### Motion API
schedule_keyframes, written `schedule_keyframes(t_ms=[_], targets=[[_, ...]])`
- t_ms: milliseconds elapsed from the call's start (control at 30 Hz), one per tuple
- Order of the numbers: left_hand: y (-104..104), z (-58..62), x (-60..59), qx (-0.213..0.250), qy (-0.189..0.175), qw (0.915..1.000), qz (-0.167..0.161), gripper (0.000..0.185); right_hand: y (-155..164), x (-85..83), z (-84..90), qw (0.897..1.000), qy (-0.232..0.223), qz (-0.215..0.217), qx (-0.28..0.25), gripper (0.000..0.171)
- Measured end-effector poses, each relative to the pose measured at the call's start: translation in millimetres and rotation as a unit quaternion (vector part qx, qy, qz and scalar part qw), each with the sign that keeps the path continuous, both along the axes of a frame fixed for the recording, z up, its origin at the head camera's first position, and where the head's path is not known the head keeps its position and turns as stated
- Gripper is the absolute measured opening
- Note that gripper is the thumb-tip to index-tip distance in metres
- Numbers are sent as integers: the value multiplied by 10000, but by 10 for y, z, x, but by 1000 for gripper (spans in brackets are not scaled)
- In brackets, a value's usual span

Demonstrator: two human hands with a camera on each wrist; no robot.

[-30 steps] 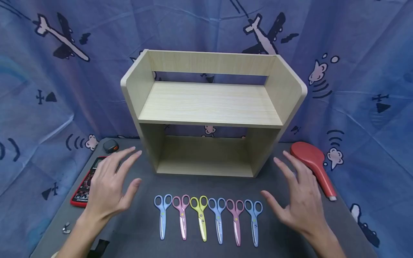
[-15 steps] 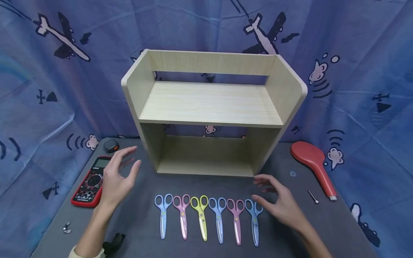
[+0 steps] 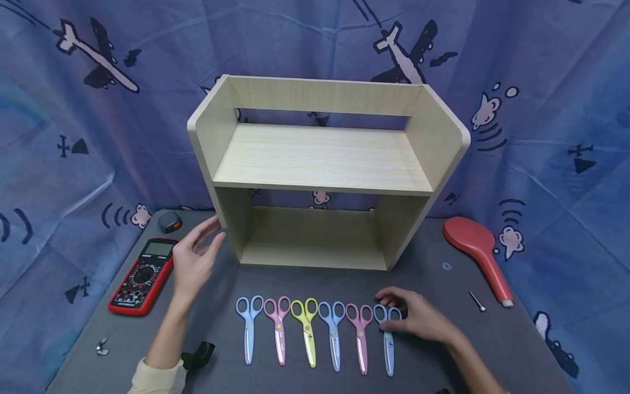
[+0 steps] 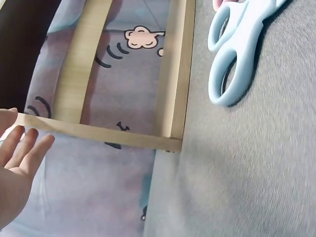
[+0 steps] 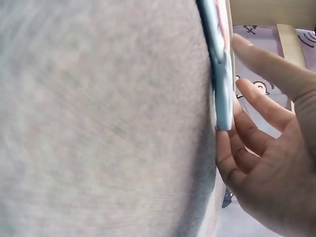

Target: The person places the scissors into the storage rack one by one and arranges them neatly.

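Several scissors lie in a row, blades toward me: light blue scissors (image 3: pixel 249 328) at the left end, pink scissors (image 3: pixel 278 328), yellow scissors (image 3: pixel 306 331), then more blue and pink ones. My right hand (image 3: pixel 418 314) is over the handles of the rightmost blue scissors (image 3: pixel 389 345), thumb on the near side and fingers beyond the loops. In the right wrist view the fingertips reach the end of the blue handle (image 5: pixel 223 106), thumb apart from the fingers. Beside the left side panel (image 3: pixel 233 219) of a wooden shelf is my left hand (image 3: pixel 194 265), fingertips right at its edge.
The two-tier shelf (image 3: pixel 322 158) stands behind the scissors. At left are a red multimeter (image 3: pixel 143 279), a dark tape measure (image 3: pixel 169 222) and a small metal piece (image 3: pixel 101 347). A red paddle-shaped object (image 3: pixel 474 241), a washer (image 3: pixel 446 266) and a screw (image 3: pixel 477 301) lie at right.
My right hand has come down and inward from the right to the rightmost blue scissors. My left hand has moved right, off the multimeter, to the shelf's side. The scissors have stayed in place.
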State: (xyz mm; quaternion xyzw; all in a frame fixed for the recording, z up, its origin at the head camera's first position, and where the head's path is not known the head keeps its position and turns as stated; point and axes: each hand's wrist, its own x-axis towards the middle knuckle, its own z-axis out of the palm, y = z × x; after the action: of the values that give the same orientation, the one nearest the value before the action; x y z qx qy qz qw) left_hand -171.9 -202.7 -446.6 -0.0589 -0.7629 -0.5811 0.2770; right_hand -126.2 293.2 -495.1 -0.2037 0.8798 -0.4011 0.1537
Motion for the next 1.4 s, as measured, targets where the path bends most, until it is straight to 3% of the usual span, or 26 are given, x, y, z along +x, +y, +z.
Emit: schedule_keyframes(t_ms=[367, 600, 1000, 1100, 1200, 1400], targets=[[54, -72, -69, 328, 269, 9986, 305, 40, -56, -49, -32, 9987, 66, -141, 486, 45], [63, -102, -79, 349, 379, 9976, 469, 37, -145, -16, 3, 9956, 142, -349, 860, 48], [85, -131, -108, 541, 408, 9965, 488, 32, -11, 17, 21, 9973, 453, -126, 559, 39], [87, -138, -105, 618, 410, 9959, 518, 31, 43, 12, 52, 9993, 180, 16, 321, 37], [87, -139, -102, 644, 428, 9955, 548, 29, 114, -9, 112, 9986, -462, 253, -37, 35], [86, -132, -101, 636, 491, 9955, 505, 27, 270, -22, 261, 9833, -1599, 721, -482, 28]])
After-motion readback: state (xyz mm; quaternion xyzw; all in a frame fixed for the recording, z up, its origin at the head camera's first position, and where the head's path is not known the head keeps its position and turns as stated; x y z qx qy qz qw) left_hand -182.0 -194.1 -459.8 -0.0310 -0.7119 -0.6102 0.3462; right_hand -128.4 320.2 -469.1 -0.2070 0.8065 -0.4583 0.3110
